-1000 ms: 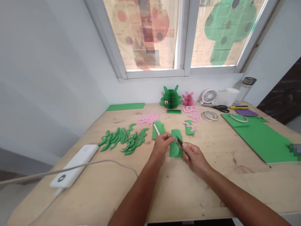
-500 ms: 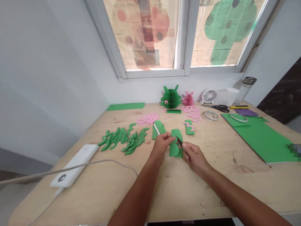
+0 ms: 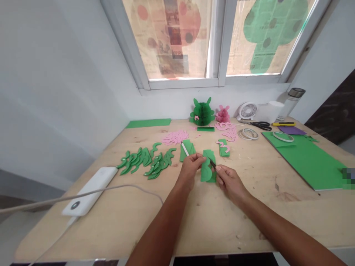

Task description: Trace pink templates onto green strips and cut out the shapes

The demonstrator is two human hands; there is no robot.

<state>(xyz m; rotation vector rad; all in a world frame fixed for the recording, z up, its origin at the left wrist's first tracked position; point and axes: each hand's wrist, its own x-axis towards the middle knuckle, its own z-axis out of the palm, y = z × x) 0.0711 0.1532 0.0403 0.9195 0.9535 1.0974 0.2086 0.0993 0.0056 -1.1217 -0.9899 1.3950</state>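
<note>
My left hand (image 3: pixel 192 167) pinches the upper left edge of a green paper piece (image 3: pixel 206 173) with a rounded, wavy edge. From the other side, my right hand (image 3: pixel 227 178) grips a slim dark tool (image 3: pixel 212 163) whose tip reaches the paper; its exact kind is too small to make out. Just behind my left hand, a white pen-like stick (image 3: pixel 185 149) lies on folded green paper (image 3: pixel 190 147). A pink curved cutout (image 3: pixel 224 146) rests on another small green paper piece (image 3: pixel 223 153) beyond my right hand.
Left of my hands lie green curved cutouts (image 3: pixel 135 160), with pink cutouts (image 3: pixel 176 137) farther back. A white power bank (image 3: pixel 90 192) and cable (image 3: pixel 122 186) occupy the left. Tape rolls (image 3: pixel 248 134), black scissors (image 3: pixel 260 126) and a large green sheet (image 3: pixel 302 159) are at right.
Both hands stay close together at the green paper, and the dark tool's tip has shifted slightly against it. The whole view has tilted a little.
</note>
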